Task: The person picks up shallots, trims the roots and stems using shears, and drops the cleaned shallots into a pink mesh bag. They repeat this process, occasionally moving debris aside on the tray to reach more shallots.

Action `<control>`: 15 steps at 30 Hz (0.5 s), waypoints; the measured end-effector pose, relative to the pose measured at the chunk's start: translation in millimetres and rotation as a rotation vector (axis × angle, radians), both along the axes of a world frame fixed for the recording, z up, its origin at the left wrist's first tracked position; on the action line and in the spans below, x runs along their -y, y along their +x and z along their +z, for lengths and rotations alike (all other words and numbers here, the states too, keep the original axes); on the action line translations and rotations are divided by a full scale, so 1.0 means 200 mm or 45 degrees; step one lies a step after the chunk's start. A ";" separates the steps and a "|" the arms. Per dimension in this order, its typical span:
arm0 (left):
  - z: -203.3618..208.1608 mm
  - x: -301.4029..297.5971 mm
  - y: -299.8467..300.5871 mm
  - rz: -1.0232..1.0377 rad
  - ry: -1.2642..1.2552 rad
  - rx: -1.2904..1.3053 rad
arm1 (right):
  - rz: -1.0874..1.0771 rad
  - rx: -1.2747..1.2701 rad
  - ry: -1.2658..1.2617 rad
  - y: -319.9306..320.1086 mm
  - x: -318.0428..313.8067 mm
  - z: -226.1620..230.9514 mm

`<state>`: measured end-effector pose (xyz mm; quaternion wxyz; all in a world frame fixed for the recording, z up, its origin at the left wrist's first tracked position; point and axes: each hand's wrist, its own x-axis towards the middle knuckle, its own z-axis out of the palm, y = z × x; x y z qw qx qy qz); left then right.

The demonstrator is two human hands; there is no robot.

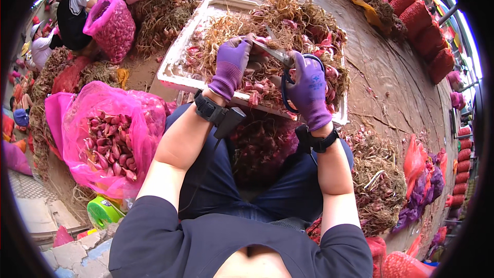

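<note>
Both my hands wear purple knit gloves and are over a white foam tray [177, 79] heaped with shallots and their dried stalks [288, 13]. My right hand [309, 90] is wrapped round the dark blue handles of a pair of scissors [278, 54]. The scissors' metal blades point left, toward the fingers of my left hand [234, 64]. Those left fingers are closed beside the blade tips; what they pinch is hidden among the stalks. Reddish shallots and loose skins lie beneath both hands.
At my left stands an open pink mesh bag [110, 139] of shallots, near a green plastic stool [103, 212]. More dried stalks [378, 180] lie to my right. Full red sacks [414, 18] line the far right. A person [74, 15] works beside another pink sack [110, 28].
</note>
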<state>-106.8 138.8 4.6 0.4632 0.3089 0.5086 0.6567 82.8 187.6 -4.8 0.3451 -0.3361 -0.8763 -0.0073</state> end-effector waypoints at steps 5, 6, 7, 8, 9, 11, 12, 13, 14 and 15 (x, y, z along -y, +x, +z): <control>-0.01 -0.01 -0.02 -0.016 -0.016 -0.050 | 0.007 -0.054 -0.242 0.03 0.01 0.04; -0.01 -0.01 -0.03 -0.035 -0.025 -0.042 | 0.027 -0.078 -0.169 0.03 0.00 0.03; -0.02 -0.01 -0.03 -0.037 -0.026 -0.044 | 0.025 -0.080 -0.170 0.03 0.01 0.03; -0.03 -0.02 -0.04 -0.065 -0.009 -0.008 | -0.012 -0.163 -0.342 0.02 0.03 0.04; -0.04 -0.02 -0.05 -0.093 0.009 0.028 | -0.049 -0.246 -0.514 0.02 0.04 0.05; -0.06 -0.02 -0.07 -0.098 -0.010 0.090 | -0.051 -0.270 -0.554 0.02 0.04 0.07; -0.06 -0.03 -0.07 -0.103 -0.029 0.153 | -0.034 -0.258 -0.544 0.03 0.03 0.07; -0.07 -0.03 -0.08 -0.101 -0.026 0.153 | -0.016 -0.246 -0.534 0.04 0.02 0.08; -0.07 -0.04 -0.09 -0.121 -0.067 0.196 | 0.116 -0.244 -0.090 0.04 -0.02 0.06; -0.07 -0.04 -0.10 -0.141 -0.108 0.239 | 0.116 -0.244 -0.088 0.04 -0.03 0.04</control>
